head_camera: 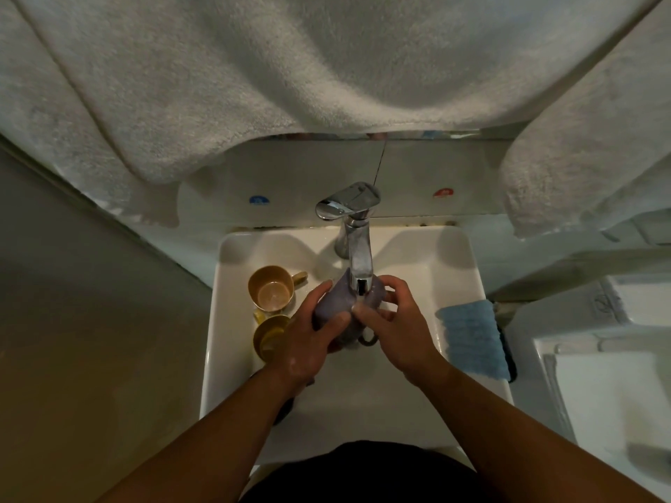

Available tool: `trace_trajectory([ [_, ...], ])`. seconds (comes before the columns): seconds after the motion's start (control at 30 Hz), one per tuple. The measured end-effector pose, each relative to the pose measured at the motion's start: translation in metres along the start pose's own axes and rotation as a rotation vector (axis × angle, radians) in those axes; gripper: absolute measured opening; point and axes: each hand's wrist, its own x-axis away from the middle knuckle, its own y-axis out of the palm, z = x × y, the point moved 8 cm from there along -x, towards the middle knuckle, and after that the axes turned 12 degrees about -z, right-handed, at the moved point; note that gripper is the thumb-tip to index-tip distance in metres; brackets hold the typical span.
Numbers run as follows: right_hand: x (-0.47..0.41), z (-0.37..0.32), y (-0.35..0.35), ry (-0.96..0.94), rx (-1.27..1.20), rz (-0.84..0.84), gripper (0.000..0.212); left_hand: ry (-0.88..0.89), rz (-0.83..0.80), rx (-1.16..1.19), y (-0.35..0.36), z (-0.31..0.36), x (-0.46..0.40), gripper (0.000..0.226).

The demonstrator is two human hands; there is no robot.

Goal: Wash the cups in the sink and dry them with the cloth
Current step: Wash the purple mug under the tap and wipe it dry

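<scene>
A purple cup (336, 303) sits under the chrome tap's spout (359, 270), over the white sink (457, 270). My left hand (308, 339) grips its left side, thumb across the front. My right hand (395, 332) curls around its right side, fingertips on the rim area near the spout. The cup's handle (366, 339) pokes out below, between both hands. Two tan cups lie at the sink's left: one (272, 288) on its side showing its inside, another (268, 337) just below, partly hidden by my left hand. A light blue cloth (472, 339) lies on the sink's right rim.
Large white towels (254, 85) hang above and to the right (581, 157), close over the tap lever (348, 201). A white surface (610, 393) stands right of the sink. A grey wall (90, 321) is on the left.
</scene>
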Motion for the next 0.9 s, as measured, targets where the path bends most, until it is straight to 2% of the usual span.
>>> trace_trajectory([
  [0.07, 0.001, 0.000, 0.000, 0.012, 0.008, -0.012, 0.051, -0.001, -0.011, -0.030, 0.002, 0.002, 0.000, 0.072],
  [0.13, -0.001, 0.002, -0.009, 0.041, 0.091, 0.084, 0.037, 0.020, -0.019, -0.100, 0.004, 0.004, -0.001, 0.068],
  [0.2, -0.002, 0.002, -0.011, 0.073, 0.131, 0.134, 0.032, 0.032, -0.009, -0.134, 0.004, 0.005, -0.003, 0.063],
  [0.37, -0.004, 0.000, 0.000, 0.026, 0.126, -0.028, 0.049, 0.026, 0.012, -0.181, 0.002, 0.008, 0.002, 0.066],
  [0.5, -0.004, 0.010, -0.010, 0.096, 0.164, 0.141, 0.030, 0.045, -0.005, -0.202, 0.004, 0.010, 0.002, 0.065],
  [0.63, -0.006, 0.008, 0.002, 0.037, 0.128, -0.006, 0.042, 0.030, -0.025, -0.065, 0.001, 0.004, 0.004, 0.062],
  [0.67, -0.007, 0.006, 0.000, 0.019, 0.139, -0.011, 0.037, 0.006, -0.041, -0.025, 0.002, 0.000, 0.004, 0.062],
  [0.73, -0.010, 0.005, -0.012, 0.004, 0.169, 0.063, 0.011, -0.059, -0.066, -0.001, 0.002, -0.007, 0.003, 0.064],
  [0.77, -0.012, 0.007, -0.017, 0.002, 0.167, 0.080, 0.008, -0.088, -0.061, -0.010, 0.001, -0.011, 0.001, 0.064],
  [0.83, -0.013, 0.009, -0.016, 0.019, 0.143, 0.051, 0.021, -0.135, -0.039, -0.028, 0.000, -0.015, 0.000, 0.064],
  [0.9, -0.013, 0.007, -0.011, 0.013, 0.208, -0.002, 0.022, -0.165, -0.022, -0.051, -0.001, -0.017, -0.001, 0.070],
])
